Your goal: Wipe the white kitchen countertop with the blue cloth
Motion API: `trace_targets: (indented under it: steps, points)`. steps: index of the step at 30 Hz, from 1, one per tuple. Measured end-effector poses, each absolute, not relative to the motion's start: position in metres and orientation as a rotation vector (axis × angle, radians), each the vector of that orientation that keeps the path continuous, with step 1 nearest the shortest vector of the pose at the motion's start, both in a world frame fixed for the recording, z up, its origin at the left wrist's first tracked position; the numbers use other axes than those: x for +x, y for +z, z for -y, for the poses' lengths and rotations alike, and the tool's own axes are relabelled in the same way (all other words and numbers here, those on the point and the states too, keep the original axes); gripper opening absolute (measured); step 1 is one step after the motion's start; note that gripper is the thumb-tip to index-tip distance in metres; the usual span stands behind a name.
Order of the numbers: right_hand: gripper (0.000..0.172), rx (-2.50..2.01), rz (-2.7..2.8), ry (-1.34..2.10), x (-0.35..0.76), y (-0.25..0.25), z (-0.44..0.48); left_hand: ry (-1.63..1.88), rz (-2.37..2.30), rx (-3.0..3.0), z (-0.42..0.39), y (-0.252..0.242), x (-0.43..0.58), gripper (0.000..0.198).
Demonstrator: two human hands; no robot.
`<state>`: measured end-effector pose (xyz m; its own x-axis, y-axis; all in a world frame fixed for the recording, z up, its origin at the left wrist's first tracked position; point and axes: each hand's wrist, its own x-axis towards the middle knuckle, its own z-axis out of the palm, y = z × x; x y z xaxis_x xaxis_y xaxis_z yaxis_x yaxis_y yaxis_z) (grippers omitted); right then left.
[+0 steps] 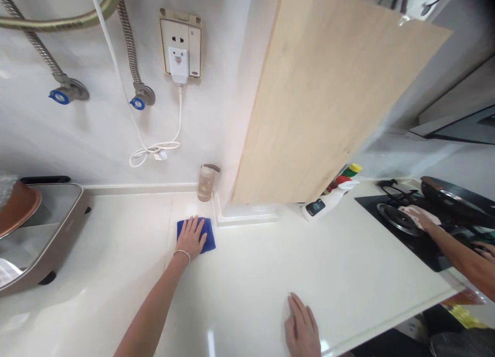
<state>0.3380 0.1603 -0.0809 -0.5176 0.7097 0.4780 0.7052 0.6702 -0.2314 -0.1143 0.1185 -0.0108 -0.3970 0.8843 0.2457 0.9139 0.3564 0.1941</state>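
Observation:
My left hand (pixel 191 237) lies flat with fingers spread on a blue cloth (pixel 209 239), pressing it onto the white countertop (pixel 251 274) near the back corner. A thin bracelet circles that wrist. My right hand (pixel 302 326) rests flat on the countertop close to its front edge, fingers together and stretched out, holding nothing. A small brownish bottle (pixel 206 182) stands against the wall just behind the cloth.
A wooden cabinet (pixel 325 99) hangs over the counter. Spray bottles (pixel 328 199) lie beneath it. At right, another person's hand (pixel 419 217) wipes a black gas stove (pixel 402 217) with a light cloth. A metal appliance (pixel 42 233) sits at left. Hoses, valves and a wall socket (pixel 181 45) are behind.

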Motion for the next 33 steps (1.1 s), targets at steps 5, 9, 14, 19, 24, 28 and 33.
trace_targets:
  steps: [5, 9, 14, 19, 24, 28, 33]
  points:
    - [0.053, -1.065, 2.415, -0.053, 0.347, -0.089, -0.166, -0.476, 2.488, -1.705, -0.151, -0.012, -0.136, 0.060]
    - [0.054, -1.082, 2.415, -0.055, 0.349, -0.090, -0.166, -0.486, 2.488, -1.705, -0.175, -0.016, -0.145, 0.061]
    - [0.055, -1.086, 2.434, -0.049, 0.350, -0.088, -0.165, -0.503, 2.481, -1.706, -0.193, -0.016, -0.151, 0.061]
    - [0.053, -1.063, 2.397, -0.033, 0.347, -0.087, -0.166, -0.531, 2.455, -1.662, -0.194, -0.013, -0.150, 0.059]
    - [0.046, -1.031, 2.296, -0.040, 0.343, -0.089, -0.172, -0.547, 2.430, -1.583, -0.185, -0.010, -0.140, 0.055]
    - [0.046, -1.005, 2.306, -0.082, 0.340, -0.088, -0.172, -0.531, 2.456, -1.558, -0.178, -0.012, -0.131, 0.054]
    - [0.046, -0.988, 2.292, -0.125, 0.338, -0.089, -0.169, -0.517, 2.527, -1.512, -0.169, -0.016, -0.118, 0.057]
